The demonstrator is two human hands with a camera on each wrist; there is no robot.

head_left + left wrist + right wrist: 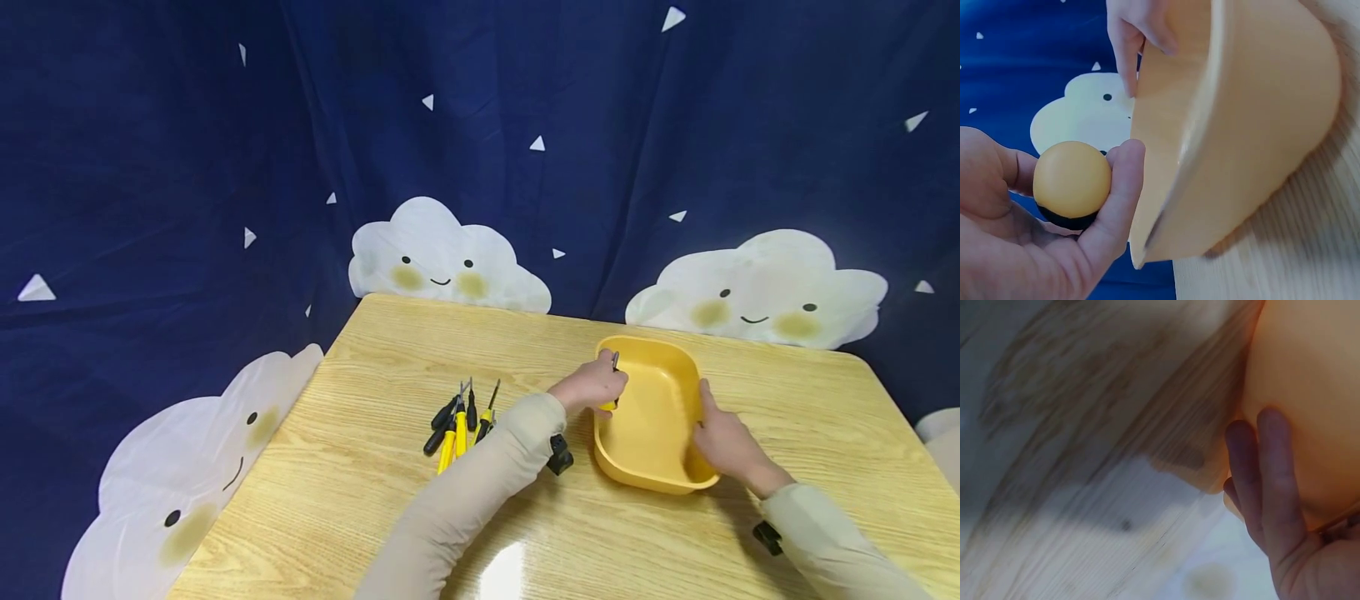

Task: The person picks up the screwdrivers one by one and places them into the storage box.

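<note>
My left hand (596, 385) grips a screwdriver (1072, 181) by its yellow and black handle, over the left rim of a yellow plastic basin (648, 425). The handle's rounded yellow end faces the left wrist camera, and the metal shaft points up past the fingers in the head view. On the basin's right side, my right hand (727, 442) holds the wall, with fingers (1279, 469) along the outside. The wall hides part of that hand's grasp. Nothing lies on the part of the basin floor that shows.
Several screwdrivers (461, 425) with yellow or black handles lie in a cluster left of the basin, partly behind my left sleeve (480, 492). All stand on a wooden table (300, 500). A dark blue curtain (480, 108) with clouds hangs along the table's far edge.
</note>
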